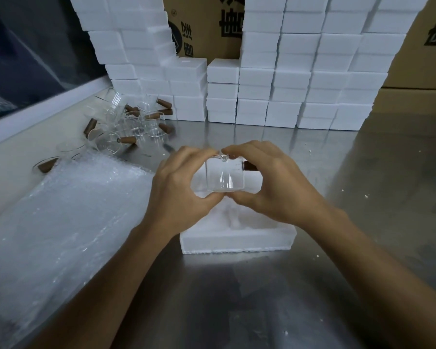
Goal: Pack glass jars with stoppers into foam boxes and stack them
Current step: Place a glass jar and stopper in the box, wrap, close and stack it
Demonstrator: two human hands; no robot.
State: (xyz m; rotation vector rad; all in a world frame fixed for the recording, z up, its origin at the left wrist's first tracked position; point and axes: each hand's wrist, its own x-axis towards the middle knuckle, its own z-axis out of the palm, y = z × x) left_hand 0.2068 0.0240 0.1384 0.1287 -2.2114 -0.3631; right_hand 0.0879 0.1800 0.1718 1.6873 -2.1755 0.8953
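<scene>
My forearms are reaching in from the bottom edge over the steel table [237, 311], and both hands are meeting above an open foam box [237, 241] that is sitting on the table in front of me. I am cupping a clear glass jar [224, 178] between them: my left hand [179, 192] is curling round its left side, fingertips on the rim and thumb under the base, and my right hand [275, 187] is mirroring that on the right side. Neither hand is spread wide; both are gripping the jar. A brown stopper [249, 166] is sticking out sideways from the jar's right side, just behind my right fingers. The jar is hovering above the box's far half; whether its base is touching the foam I cannot tell.

To my left a sheet of bubble wrap [61, 217] is lying across the table. Beyond it, a cluster of loose jars [131, 122] with brown stoppers is lying at the far left. Stacked foam boxes [300, 79] are forming a wall along the back, with cardboard cartons [207, 26] showing behind them.
</scene>
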